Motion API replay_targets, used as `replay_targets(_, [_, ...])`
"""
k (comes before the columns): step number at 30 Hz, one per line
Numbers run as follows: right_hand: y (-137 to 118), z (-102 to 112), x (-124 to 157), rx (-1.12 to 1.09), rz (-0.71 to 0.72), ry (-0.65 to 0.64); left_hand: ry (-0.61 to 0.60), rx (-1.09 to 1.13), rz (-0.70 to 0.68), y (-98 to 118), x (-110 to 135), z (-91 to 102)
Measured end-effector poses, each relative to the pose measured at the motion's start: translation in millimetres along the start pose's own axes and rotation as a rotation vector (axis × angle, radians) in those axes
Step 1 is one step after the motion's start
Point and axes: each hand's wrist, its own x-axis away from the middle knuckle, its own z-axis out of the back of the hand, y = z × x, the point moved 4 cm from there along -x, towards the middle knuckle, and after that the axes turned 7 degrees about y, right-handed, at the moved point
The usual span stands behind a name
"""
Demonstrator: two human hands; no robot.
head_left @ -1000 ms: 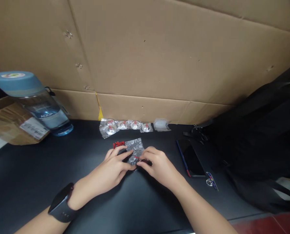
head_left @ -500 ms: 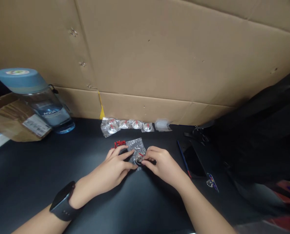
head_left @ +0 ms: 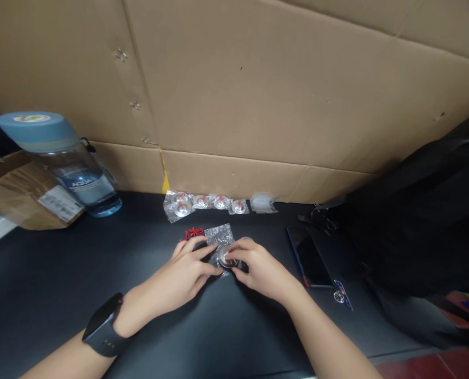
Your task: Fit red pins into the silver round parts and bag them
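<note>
A clear plastic bag point(head_left: 220, 234) lies on the dark tabletop between my hands. A round silvery metal disc point(head_left: 225, 257) with a bit of red on top is at the bag's lower part; whether it is inside or on top I cannot tell. My left hand point(head_left: 189, 268) has its fingers spread, index finger and thumb pressing on the bag at the disc's left side. Curled around the disc's right edge are the fingers of my right hand point(head_left: 256, 263), partly hiding it. Behind my left fingertips sits a small bunch of red ties point(head_left: 193, 232).
Several bagged metal discs point(head_left: 220, 201) line the cardboard wall point(head_left: 258, 105), beside a stack of clear bags point(head_left: 263, 203). A water bottle point(head_left: 80, 173) and cardboard box point(head_left: 25, 195) stand left. To the right lie a phone point(head_left: 311, 258), a keyring point(head_left: 340, 296) and black fabric point(head_left: 416, 226).
My right fingers have shifted from a pinch at the disc's top to a wider hold around its right edge. More of the disc's metal surface shows. My left hand has stayed in place.
</note>
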Motion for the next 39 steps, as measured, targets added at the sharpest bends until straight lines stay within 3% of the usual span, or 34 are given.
replay_targets(12, [10, -7, -11, 0.283, -0.134, 0.081, 0.016, 0.007, -0.023, 2, 1, 2.5])
replay_targets(21, [9, -5, -10, 0.280, -0.158, 0.185, 0.056, -0.027, 0.006, -1, 1, 1.9])
replay_targets(31, [8, -11, -12, 0.117, -0.200, 0.166, 0.003, 0.032, -0.001, 3, 0, 2.0])
replay_targets(39, [12, -10, -13, 0.259, -0.190, 0.237, -0.004, 0.027, -0.025, 3, 2, -0.7])
